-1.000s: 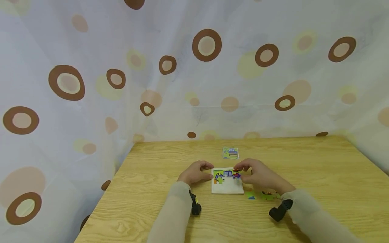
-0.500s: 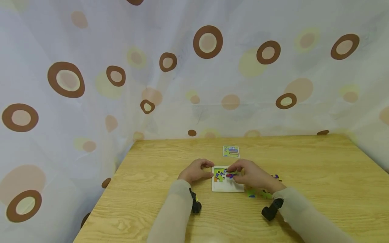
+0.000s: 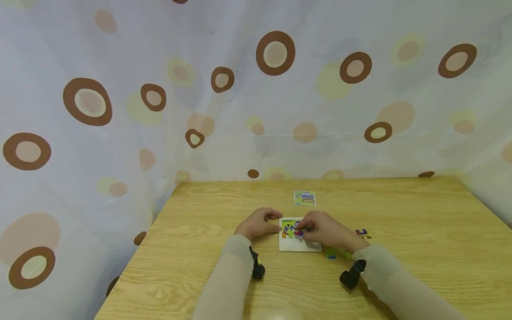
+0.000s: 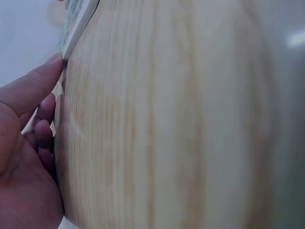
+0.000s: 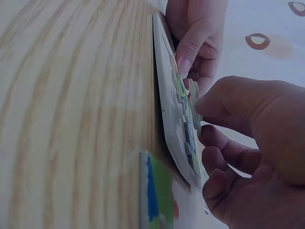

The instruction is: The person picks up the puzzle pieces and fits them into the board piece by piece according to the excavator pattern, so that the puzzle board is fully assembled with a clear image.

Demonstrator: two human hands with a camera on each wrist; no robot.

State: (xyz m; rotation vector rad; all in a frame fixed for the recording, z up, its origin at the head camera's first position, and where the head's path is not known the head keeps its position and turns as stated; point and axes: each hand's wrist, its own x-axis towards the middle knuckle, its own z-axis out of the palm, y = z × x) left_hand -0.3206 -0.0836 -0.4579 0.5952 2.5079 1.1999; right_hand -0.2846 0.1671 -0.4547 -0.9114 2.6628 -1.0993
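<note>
A white-framed jigsaw puzzle board (image 3: 287,246) lies on the table, with colourful pieces in its upper left part. My left hand (image 3: 259,223) rests at the board's left edge; its thumb touches the rim and its index finger lies by the far corner. Over the board, my right hand (image 3: 326,229) pinches a puzzle piece (image 5: 194,102) between thumb and index finger. In the right wrist view that piece is tilted just off the board's face, close to the fitted pieces. The right fingers hide part of the board in the head view.
A small picture card (image 3: 305,198) of a digger lies beyond the board. Loose puzzle pieces lie to the right: a red and purple one (image 3: 363,234) behind the right wrist, a green and blue one (image 3: 331,254) by the board's near right corner, and a green one (image 3: 347,254) beside the sleeve.
My right hand has moved left across the board with the puzzle piece, uncovering a red and purple piece on the table to its right. My left hand has stayed at the board's left edge.
</note>
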